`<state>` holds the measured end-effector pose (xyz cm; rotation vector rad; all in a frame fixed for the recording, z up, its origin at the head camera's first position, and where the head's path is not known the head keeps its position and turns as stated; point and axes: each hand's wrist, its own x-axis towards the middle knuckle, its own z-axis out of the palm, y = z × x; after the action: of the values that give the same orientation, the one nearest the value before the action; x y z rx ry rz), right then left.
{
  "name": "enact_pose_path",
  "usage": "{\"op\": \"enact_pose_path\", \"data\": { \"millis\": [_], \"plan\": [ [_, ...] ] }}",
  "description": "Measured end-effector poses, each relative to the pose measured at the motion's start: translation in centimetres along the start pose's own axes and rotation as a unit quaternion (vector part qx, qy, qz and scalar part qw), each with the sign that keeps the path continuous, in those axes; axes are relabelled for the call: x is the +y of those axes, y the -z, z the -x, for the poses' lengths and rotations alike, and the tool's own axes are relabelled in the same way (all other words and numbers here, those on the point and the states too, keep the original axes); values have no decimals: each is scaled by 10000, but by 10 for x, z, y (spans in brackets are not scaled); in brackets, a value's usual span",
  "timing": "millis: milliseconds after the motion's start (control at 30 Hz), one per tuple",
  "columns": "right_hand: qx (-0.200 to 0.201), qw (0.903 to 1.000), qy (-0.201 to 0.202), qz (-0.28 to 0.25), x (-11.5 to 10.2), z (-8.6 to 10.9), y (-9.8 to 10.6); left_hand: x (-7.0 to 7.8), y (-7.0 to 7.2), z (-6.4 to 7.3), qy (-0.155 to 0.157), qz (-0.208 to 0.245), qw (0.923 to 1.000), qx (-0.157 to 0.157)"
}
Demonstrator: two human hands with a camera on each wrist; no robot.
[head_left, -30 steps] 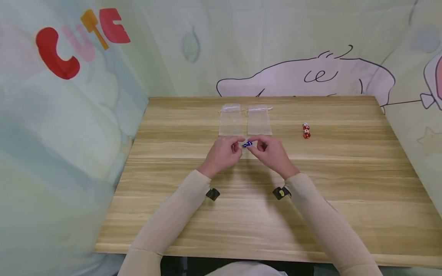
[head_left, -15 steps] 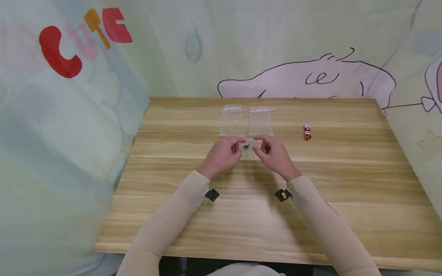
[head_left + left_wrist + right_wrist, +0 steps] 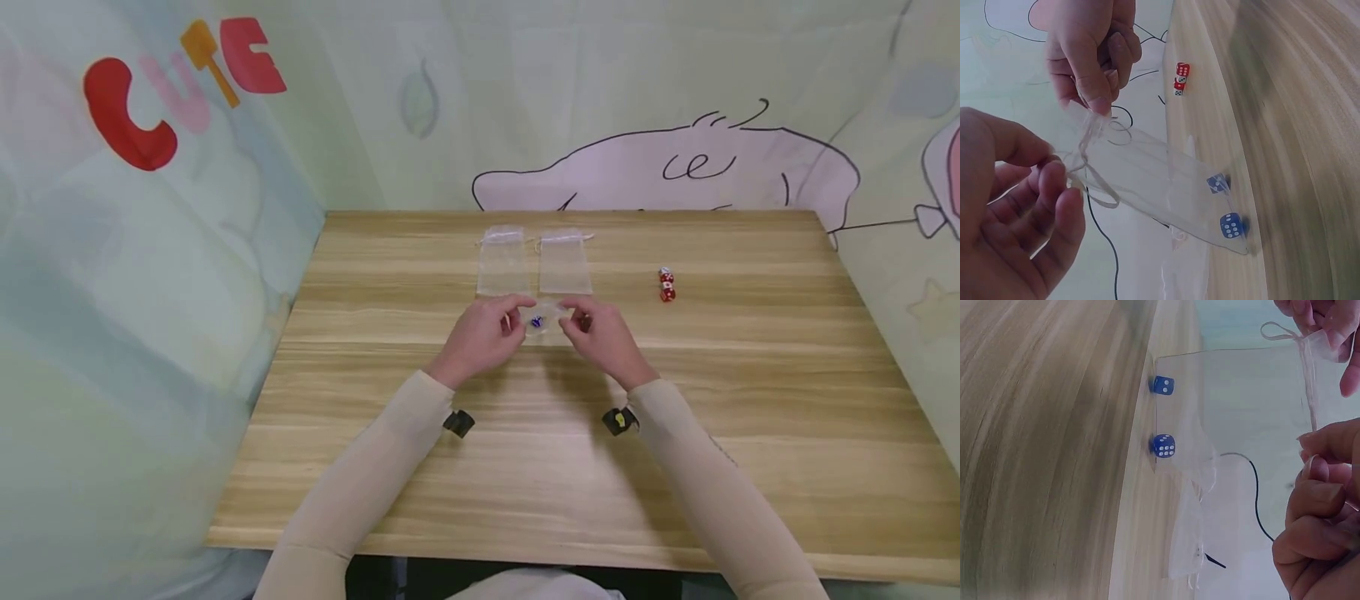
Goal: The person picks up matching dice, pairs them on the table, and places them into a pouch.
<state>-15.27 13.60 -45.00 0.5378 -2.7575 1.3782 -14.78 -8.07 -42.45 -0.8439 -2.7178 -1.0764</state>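
Note:
Between my hands hangs a sheer white drawstring bag (image 3: 1154, 178), spread wide at its top. Two blue dice with white dots (image 3: 1164, 385) show at its bottom, a little apart; in the head view the dice (image 3: 537, 322) appear as one small blue patch. My left hand (image 3: 486, 335) pinches the bag at one top corner, beside the loop of its cord (image 3: 1104, 194). At the other top corner, my right hand (image 3: 600, 337) pinches the edge between thumb and forefinger. The bag's bottom is close over the wooden table (image 3: 540, 467).
Two more sheer drawstring bags, one on the left (image 3: 502, 262) and one on the right (image 3: 566, 263), lie flat just beyond my hands. Farther right stands a short row of several red and white dice (image 3: 667, 285). A printed cloth wall (image 3: 420, 158) backs the table.
My right hand has left the blue dice it had at its fingertips and moved right to the bag's edge. The dice now sit lower in the bag, which is stretched wider. My left hand stays put.

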Motion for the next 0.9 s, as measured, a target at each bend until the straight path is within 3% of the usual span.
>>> {"op": "enact_pose_path", "data": {
  "millis": [167, 400, 533, 700, 900],
  "plan": [
    [52, 10000, -53, 66, 1, -1, 2, -2, 1, 0, -15, 191, 9998, 6],
    [51, 9998, -160, -46, 1, -2, 5, -10, 1, 2, 457, 767, 9959, 167],
    [59, 9996, -282, -58, 1, -3, 6, -18, 1, 2, 553, 1192, 9911, 222],
    [86, 9994, -344, -54, 2, -3, 7, -31, 2, 4, 812, 1333, 9877, -74],
    [130, 9993, -333, -118, 2, -3, 9, -40, -1, 6, 1272, 1908, 9704, -763]
  ]
}}
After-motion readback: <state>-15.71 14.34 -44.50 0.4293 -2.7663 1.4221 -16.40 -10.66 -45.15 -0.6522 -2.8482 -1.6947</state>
